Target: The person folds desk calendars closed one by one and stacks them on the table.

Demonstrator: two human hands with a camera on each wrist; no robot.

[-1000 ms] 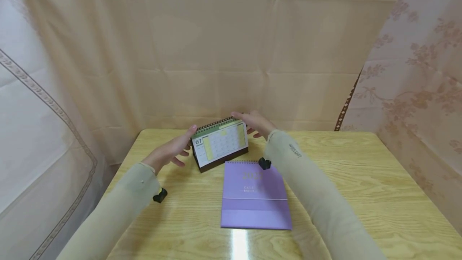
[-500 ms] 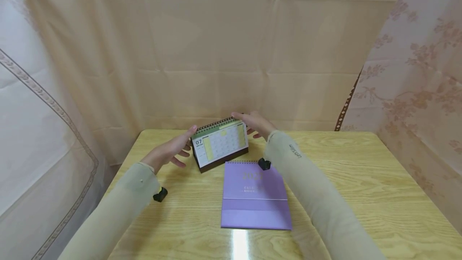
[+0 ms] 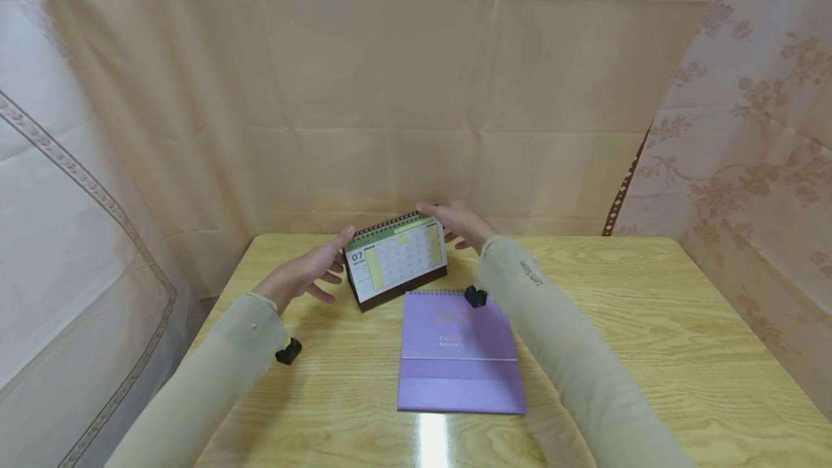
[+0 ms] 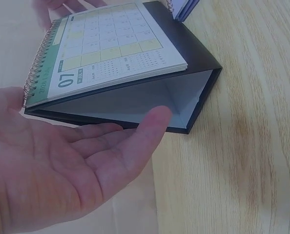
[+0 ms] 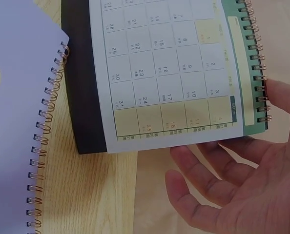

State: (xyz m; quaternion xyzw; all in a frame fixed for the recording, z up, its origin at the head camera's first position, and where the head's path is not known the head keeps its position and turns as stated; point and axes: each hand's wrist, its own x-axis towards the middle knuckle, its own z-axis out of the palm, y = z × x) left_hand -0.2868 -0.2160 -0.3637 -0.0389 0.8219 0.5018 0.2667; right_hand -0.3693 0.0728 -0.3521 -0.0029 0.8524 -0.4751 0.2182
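Observation:
A desk calendar (image 3: 399, 255) with a dark base, top spiral binding and a page marked 07 stands tent-like and angled near the table's back edge. My left hand (image 3: 305, 273) holds its left top corner, thumb by the spiral; in the left wrist view, fingers (image 4: 106, 151) lie along the back panel and the open side. On the opposite corner, my right hand (image 3: 461, 222) has its thumb over the binding, while the index finger passes behind the calendar. The other right fingers (image 5: 198, 175) curl loosely beside it. Some fingertips are hidden behind the panel.
A purple spiral-bound calendar (image 3: 455, 381) lies flat on the wooden table (image 3: 650, 352), just in front of the standing one and partly under the right forearm. Behind the table hangs a beige curtain (image 3: 377, 78). Patterned cloth (image 3: 767, 121) hangs at the right.

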